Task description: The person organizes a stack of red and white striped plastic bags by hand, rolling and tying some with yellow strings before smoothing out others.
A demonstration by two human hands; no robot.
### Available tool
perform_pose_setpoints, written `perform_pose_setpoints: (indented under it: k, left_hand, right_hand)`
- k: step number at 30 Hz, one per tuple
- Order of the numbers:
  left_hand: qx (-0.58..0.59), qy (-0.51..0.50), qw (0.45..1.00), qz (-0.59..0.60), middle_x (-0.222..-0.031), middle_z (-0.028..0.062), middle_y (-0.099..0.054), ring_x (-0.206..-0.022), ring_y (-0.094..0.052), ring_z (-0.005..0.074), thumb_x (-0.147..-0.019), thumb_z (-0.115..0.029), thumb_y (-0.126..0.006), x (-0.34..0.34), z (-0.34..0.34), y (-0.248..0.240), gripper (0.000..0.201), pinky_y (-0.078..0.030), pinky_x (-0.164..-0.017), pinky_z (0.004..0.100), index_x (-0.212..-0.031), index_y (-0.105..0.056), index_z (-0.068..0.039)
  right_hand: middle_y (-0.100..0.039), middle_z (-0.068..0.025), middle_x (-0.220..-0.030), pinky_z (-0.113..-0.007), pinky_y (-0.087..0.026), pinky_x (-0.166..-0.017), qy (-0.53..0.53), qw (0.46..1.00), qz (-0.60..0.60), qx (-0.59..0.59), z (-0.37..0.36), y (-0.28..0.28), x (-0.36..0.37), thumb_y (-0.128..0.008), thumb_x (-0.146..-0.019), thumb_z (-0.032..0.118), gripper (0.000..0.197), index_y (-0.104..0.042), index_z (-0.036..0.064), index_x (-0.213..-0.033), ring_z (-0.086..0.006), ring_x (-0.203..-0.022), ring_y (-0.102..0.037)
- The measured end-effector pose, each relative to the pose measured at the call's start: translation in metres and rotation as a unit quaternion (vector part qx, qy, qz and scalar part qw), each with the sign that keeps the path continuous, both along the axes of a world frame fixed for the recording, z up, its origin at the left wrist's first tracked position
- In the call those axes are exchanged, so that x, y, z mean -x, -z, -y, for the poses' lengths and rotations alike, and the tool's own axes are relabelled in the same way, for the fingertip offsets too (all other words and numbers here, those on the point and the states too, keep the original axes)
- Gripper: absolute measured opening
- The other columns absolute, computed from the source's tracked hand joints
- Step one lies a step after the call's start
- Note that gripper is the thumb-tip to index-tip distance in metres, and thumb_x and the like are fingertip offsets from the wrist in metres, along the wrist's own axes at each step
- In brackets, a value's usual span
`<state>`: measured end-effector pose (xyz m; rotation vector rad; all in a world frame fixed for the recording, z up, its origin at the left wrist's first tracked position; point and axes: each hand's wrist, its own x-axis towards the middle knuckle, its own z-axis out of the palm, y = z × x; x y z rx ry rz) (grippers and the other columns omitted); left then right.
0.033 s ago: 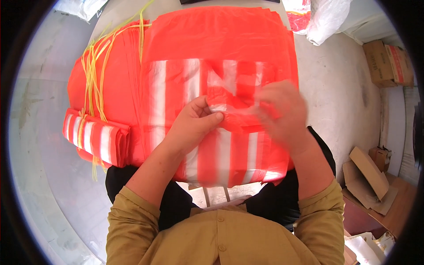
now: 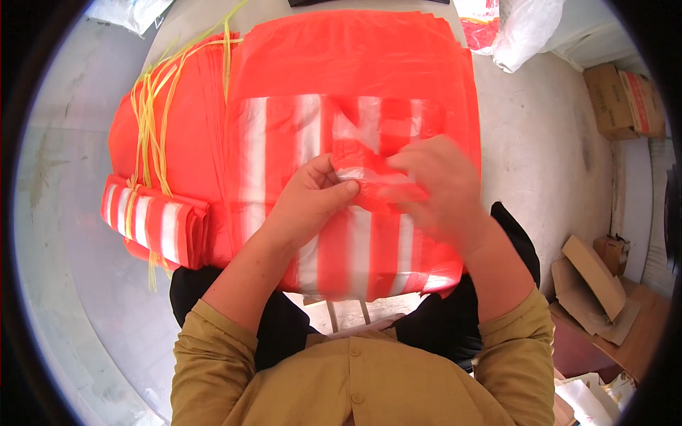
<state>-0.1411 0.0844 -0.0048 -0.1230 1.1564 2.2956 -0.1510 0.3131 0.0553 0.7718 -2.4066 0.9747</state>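
Right hand (image 2: 447,188), shifted slightly toward the left hand (image 2: 309,197) since the earlier frame, was blurred, and its grip could not be determined. The left hand, unmoved, pinched red plastic film (image 2: 369,197) between thumb and fingers. This film lay between the hands, over a white-striped red plastic stack (image 2: 348,60); left of both hands rested a folded striped bundle (image 2: 155,221).

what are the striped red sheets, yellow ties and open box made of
Striped red sheets: probably thin plastic film, glossy, with bright glare and creases. Yellow ties: perhaps plastic twine, slightly shiny, thin strands. Open box: likely cardboard, matte brown, with stiff flaps.
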Motion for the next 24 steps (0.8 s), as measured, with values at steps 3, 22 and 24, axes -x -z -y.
perform_pose_setpoints:
  k: [3, 22, 24]
  left_hand:
    - [-0.021, 0.008, 1.000, -0.009, -0.109, 0.0047, -0.072, -0.098, -0.068, 0.0117, -0.097, -0.004, -0.068, 0.001, 0.002, 0.000, 0.018, -0.056, -0.089, 0.0299, -0.115, -0.065, -0.007]
    - [-0.038, -0.020, 0.999, 0.032, -0.102, 0.0028, -0.071, -0.098, -0.069, 0.0140, -0.101, -0.005, -0.064, 0.000, 0.001, 0.001, 0.005, -0.058, -0.092, 0.0345, -0.102, -0.065, -0.009]
    - [-0.037, -0.016, 0.999, 0.029, -0.102, 0.0023, -0.071, -0.097, -0.069, 0.0132, -0.101, -0.005, -0.064, 0.000, 0.000, -0.001, 0.005, -0.058, -0.092, 0.0323, -0.102, -0.065, -0.009]
  right_hand:
    - [-0.066, -0.0096, -0.094, -0.039, -0.053, -0.072, -0.052, 0.997, 0.060, -0.019, 0.024, 0.014, -0.013, -0.079, -0.082, 0.011, 0.023, -0.067, 0.0073, -0.101, -0.0275, -0.085, -0.065]
    - [-0.068, -0.0088, -0.094, -0.030, -0.051, -0.073, 0.075, 0.972, 0.190, 0.117, -0.006, -0.005, 0.008, -0.070, -0.092, 0.002, 0.008, -0.068, 0.0003, -0.100, -0.0197, -0.083, -0.064]
    - [-0.068, -0.0077, -0.095, -0.030, -0.051, -0.075, 0.095, 0.982, 0.124, 0.109, -0.015, -0.003, 0.011, -0.070, -0.091, 0.002, 0.011, -0.068, 0.0012, -0.102, -0.0186, -0.084, -0.063]
